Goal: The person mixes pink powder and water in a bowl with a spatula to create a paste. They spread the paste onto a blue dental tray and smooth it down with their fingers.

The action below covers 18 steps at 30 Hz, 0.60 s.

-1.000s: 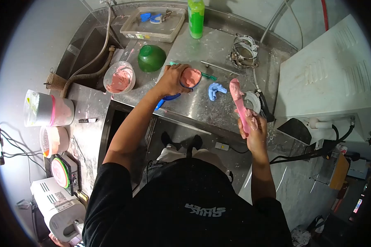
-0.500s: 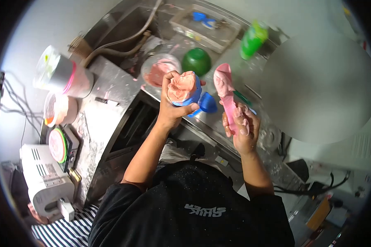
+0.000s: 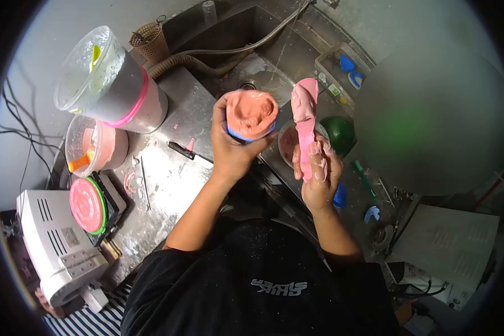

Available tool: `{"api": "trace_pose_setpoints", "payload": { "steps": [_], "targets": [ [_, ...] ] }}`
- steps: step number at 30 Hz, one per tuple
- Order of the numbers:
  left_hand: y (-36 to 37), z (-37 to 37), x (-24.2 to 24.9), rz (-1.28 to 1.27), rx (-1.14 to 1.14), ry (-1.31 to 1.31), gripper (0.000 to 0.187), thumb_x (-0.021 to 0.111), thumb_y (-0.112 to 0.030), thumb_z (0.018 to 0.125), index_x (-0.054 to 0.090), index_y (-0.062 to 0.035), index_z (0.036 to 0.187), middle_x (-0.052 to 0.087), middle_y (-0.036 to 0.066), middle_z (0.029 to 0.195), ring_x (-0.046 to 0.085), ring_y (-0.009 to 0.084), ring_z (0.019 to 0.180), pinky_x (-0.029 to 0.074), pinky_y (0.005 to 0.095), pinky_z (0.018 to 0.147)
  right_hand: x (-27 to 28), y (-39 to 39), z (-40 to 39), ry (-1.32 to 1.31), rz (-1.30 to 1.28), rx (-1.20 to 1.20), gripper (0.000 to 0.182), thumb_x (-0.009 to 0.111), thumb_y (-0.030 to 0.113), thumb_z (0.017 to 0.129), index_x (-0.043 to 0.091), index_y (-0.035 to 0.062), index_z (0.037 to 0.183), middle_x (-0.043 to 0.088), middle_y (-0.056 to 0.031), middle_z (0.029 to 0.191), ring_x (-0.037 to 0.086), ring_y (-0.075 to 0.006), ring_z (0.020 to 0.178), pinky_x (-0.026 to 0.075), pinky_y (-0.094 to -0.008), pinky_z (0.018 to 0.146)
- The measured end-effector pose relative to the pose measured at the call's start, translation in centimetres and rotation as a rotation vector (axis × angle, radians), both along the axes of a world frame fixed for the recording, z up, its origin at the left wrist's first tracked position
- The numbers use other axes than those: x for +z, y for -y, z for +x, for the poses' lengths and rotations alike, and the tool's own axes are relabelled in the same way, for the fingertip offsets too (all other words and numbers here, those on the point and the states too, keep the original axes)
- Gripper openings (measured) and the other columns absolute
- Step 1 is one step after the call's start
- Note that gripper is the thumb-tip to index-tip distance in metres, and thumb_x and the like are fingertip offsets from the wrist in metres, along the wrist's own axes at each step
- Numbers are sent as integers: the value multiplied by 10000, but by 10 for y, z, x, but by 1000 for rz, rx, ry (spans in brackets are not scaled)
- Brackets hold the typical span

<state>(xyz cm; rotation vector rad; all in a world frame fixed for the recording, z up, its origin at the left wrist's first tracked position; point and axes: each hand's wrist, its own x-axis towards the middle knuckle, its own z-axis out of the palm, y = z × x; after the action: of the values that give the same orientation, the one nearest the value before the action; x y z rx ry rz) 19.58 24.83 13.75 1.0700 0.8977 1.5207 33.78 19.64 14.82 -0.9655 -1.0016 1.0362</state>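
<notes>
My left hand [image 3: 229, 143] is closed around a blue mould [image 3: 239, 136] filled with wet salmon-pink plaster [image 3: 252, 113], its lumpy top facing up. In my right hand [image 3: 321, 179] is a pink spatula [image 3: 306, 137], held upright by the handle. A thick lump of pink paste [image 3: 303, 106] coats its blade, and paste is smeared on my fingers. The spatula is just right of the mould, apart from it. Behind the spatula, a bowl [image 3: 287, 147] with pink residue is partly hidden, beside a round green bowl [image 3: 339, 134].
At left stand stacked clear buckets [image 3: 109, 84], a pink tub [image 3: 115, 148] with an orange scoop, a scale [image 3: 111, 196] bearing a green-rimmed lid, and a white machine [image 3: 56, 235]. A black-handled knife [image 3: 182, 150] lies on the counter. Behind is a sink [image 3: 229, 39] with a hose.
My view has swung left, bringing the buckets and sink closer to the middle. The mould is tilted differently and its top now looks smoother. Both hands keep their holds.
</notes>
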Motion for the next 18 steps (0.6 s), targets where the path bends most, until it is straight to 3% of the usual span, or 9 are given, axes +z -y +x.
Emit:
{"api": "trace_pose_setpoints", "payload": {
  "steps": [6,9,13,14,17,18],
  "targets": [
    [-14,-7,1,41,-57,-154,764,780,38,579,403,-13,1241,543,87,1134,548,168,1055,441,308,932,-2,-14,4,301,87,-135,227,557,91,908,583,-45,1087,624,-91,879,555,-113,682,454,-224,614],
    [-10,-3,4,74,-57,-166,762,775,35,573,408,-12,1240,547,87,1135,550,173,1057,436,312,936,2,-18,23,529,280,-177,218,592,20,868,589,-54,1073,642,-116,950,593,-143,781,483,-254,694],
    [4,6,16,85,-72,-221,777,766,42,576,388,-13,1252,528,88,1160,536,184,1085,426,314,949,10,-12,51,627,328,-141,206,609,-4,841,616,-41,1043,648,-118,892,594,-138,732,477,-242,663],
    [8,12,19,71,-86,-201,783,762,46,577,380,-14,1258,522,90,1165,531,185,1091,422,315,954,13,-11,58,646,376,-142,199,606,-3,838,623,-37,1034,633,-97,835,559,-114,642,452,-230,582],
    [13,28,21,62,-133,-181,795,739,60,589,351,-16,1279,499,97,1185,517,189,1109,410,317,968,20,7,80,679,226,-84,221,568,4,876,593,-80,1078,638,-130,990,583,-135,876,485,-261,774],
    [14,34,20,62,-148,-180,798,730,66,594,341,-17,1287,491,99,1193,513,190,1115,405,318,973,23,10,85,712,249,-97,218,568,0,873,596,-78,1074,638,-131,975,584,-136,858,485,-258,756]
  ]
}}
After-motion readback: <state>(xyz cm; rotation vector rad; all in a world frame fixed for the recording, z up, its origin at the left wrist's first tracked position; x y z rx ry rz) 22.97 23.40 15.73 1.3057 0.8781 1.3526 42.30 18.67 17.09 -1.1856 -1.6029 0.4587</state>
